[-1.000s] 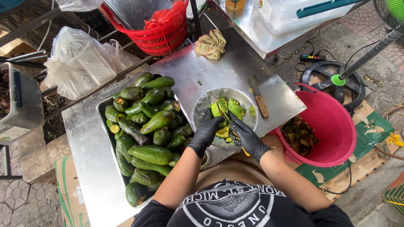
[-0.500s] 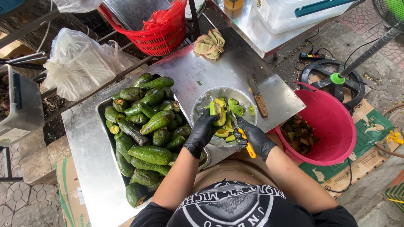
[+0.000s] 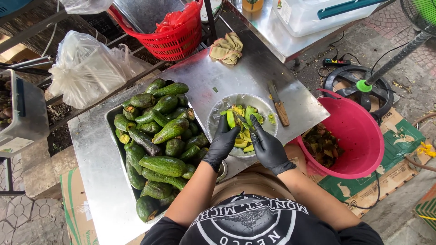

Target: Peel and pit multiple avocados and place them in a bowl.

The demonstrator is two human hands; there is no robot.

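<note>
Both gloved hands work together over the bowl (image 3: 268, 109) so pieces drop in: left hand (image 3: 222, 143) grips an avocado (image 3: 231, 119), right hand (image 3: 269, 147) closes beside it (tool hidden)

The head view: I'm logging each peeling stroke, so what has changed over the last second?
The right hand has swung back up to the avocado piece, hiding the yellow-handled peeler seen half a second ago. The left hand still holds that piece over the bowl. Knife and avocado tray unchanged.
</note>
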